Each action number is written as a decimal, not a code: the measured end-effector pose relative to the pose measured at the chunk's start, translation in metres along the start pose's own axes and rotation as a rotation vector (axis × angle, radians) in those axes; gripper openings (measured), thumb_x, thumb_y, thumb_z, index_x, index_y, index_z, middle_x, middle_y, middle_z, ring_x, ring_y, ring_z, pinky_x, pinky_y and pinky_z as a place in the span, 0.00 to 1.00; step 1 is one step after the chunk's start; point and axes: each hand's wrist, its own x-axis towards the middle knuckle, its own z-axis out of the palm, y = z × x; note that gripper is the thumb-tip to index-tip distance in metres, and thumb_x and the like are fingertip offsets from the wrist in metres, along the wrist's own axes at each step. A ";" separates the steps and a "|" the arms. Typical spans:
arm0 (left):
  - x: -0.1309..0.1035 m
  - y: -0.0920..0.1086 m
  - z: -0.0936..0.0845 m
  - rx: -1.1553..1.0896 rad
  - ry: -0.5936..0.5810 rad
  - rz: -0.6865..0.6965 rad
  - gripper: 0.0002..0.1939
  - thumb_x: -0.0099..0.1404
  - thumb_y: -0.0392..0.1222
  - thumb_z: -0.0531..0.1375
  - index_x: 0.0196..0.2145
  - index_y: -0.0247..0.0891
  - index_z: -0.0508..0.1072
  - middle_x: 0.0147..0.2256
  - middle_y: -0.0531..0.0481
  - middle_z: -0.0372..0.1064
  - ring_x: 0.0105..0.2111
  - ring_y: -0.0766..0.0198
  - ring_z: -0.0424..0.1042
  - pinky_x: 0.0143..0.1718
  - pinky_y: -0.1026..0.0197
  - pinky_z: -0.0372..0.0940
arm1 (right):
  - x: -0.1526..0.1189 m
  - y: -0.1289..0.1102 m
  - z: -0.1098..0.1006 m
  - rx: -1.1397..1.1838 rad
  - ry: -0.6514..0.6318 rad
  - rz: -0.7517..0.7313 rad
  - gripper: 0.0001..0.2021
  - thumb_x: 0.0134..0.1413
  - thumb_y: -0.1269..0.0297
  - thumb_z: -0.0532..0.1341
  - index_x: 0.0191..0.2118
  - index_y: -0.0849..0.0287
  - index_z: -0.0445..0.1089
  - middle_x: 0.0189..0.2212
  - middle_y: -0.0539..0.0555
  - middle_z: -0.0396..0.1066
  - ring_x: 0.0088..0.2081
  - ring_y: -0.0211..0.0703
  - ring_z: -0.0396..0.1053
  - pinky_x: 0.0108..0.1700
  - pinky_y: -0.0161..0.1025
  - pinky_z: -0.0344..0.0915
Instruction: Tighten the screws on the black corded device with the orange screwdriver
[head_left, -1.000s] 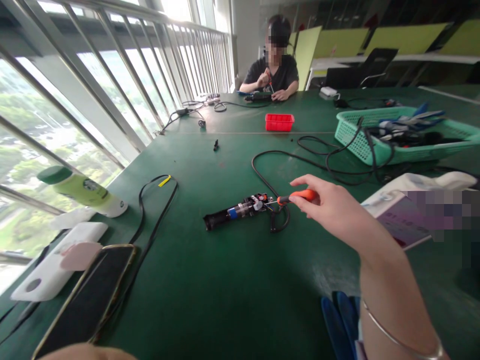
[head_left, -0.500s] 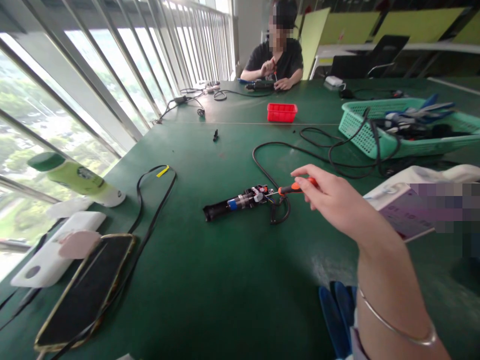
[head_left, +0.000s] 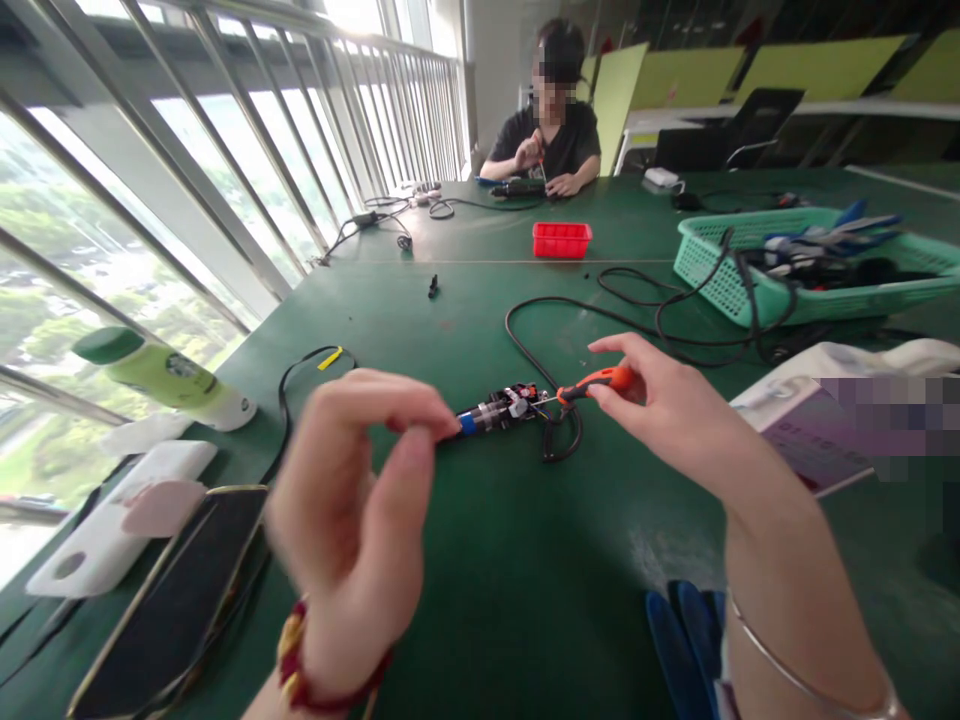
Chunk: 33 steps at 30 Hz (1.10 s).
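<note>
A dark cylindrical device (head_left: 495,410) with exposed wires and a blue band lies on the green table. My right hand (head_left: 652,400) is closed on an orange and black screwdriver (head_left: 592,384), whose tip is at the device's right end. In front of the device's left end is my left hand (head_left: 367,480), slightly blurred, its thumb and fingertips pinched together. Whether anything small is between them cannot be made out. The device's left part is hidden behind this hand.
A red tray (head_left: 561,240), a green basket (head_left: 720,270) of tools and a black cable lie further back. On the left are a bottle (head_left: 172,380) and phone (head_left: 172,600); blue gloves (head_left: 686,640) and a white box (head_left: 817,420) are right. A person works opposite.
My left hand has come into view from below and covers the device's left end. My right hand has shifted its fingers on the screwdriver handle. The camera view has tilted slightly upward.
</note>
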 end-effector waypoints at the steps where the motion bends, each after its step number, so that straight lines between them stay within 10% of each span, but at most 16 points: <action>1: 0.015 -0.008 0.013 0.073 -0.100 -0.011 0.06 0.64 0.40 0.54 0.36 0.39 0.70 0.34 0.51 0.68 0.35 0.65 0.68 0.37 0.61 0.65 | 0.000 0.001 0.000 -0.019 0.029 -0.010 0.18 0.50 0.63 0.57 0.50 0.55 0.62 0.29 0.52 0.72 0.29 0.42 0.69 0.29 0.35 0.60; 4: 0.033 -0.042 0.045 0.380 -0.416 -0.125 0.09 0.64 0.39 0.52 0.41 0.39 0.68 0.40 0.49 0.69 0.42 0.61 0.68 0.43 0.57 0.64 | 0.000 0.003 -0.001 -0.002 -0.008 0.022 0.16 0.52 0.60 0.56 0.47 0.55 0.63 0.26 0.51 0.71 0.26 0.41 0.69 0.26 0.34 0.59; 10: 0.001 -0.098 0.070 0.663 -0.584 -0.077 0.20 0.66 0.46 0.49 0.54 0.38 0.60 0.53 0.44 0.62 0.53 0.56 0.61 0.56 0.50 0.53 | 0.000 0.003 -0.003 0.039 -0.072 0.056 0.13 0.56 0.56 0.52 0.43 0.55 0.66 0.22 0.50 0.70 0.21 0.39 0.67 0.23 0.33 0.57; 14: -0.004 -0.103 0.073 0.754 -0.683 -0.042 0.19 0.66 0.44 0.50 0.53 0.37 0.61 0.48 0.44 0.67 0.48 0.54 0.64 0.52 0.51 0.55 | 0.001 0.004 -0.003 -0.025 0.015 -0.008 0.18 0.51 0.65 0.56 0.50 0.53 0.62 0.29 0.51 0.72 0.27 0.40 0.69 0.28 0.34 0.59; 20: 0.007 -0.092 0.065 0.709 -0.766 -0.283 0.14 0.59 0.44 0.57 0.43 0.39 0.66 0.41 0.48 0.69 0.42 0.56 0.68 0.41 0.57 0.62 | 0.000 0.000 -0.003 0.029 -0.196 0.075 0.15 0.56 0.52 0.50 0.40 0.52 0.68 0.20 0.49 0.67 0.21 0.39 0.65 0.23 0.33 0.54; 30: 0.007 -0.103 0.038 0.808 -0.647 -0.396 0.15 0.61 0.46 0.53 0.44 0.41 0.67 0.42 0.48 0.68 0.42 0.57 0.69 0.35 0.61 0.62 | -0.001 0.003 0.023 0.059 -0.582 -0.099 0.17 0.52 0.62 0.55 0.50 0.51 0.65 0.26 0.49 0.68 0.23 0.36 0.64 0.25 0.32 0.55; 33: 0.008 -0.114 0.026 0.926 -0.530 -0.386 0.16 0.61 0.45 0.53 0.46 0.41 0.66 0.44 0.48 0.69 0.42 0.54 0.69 0.33 0.60 0.62 | 0.008 0.016 0.039 0.047 -0.538 -0.064 0.10 0.52 0.66 0.54 0.39 0.57 0.70 0.26 0.51 0.68 0.24 0.36 0.64 0.25 0.32 0.54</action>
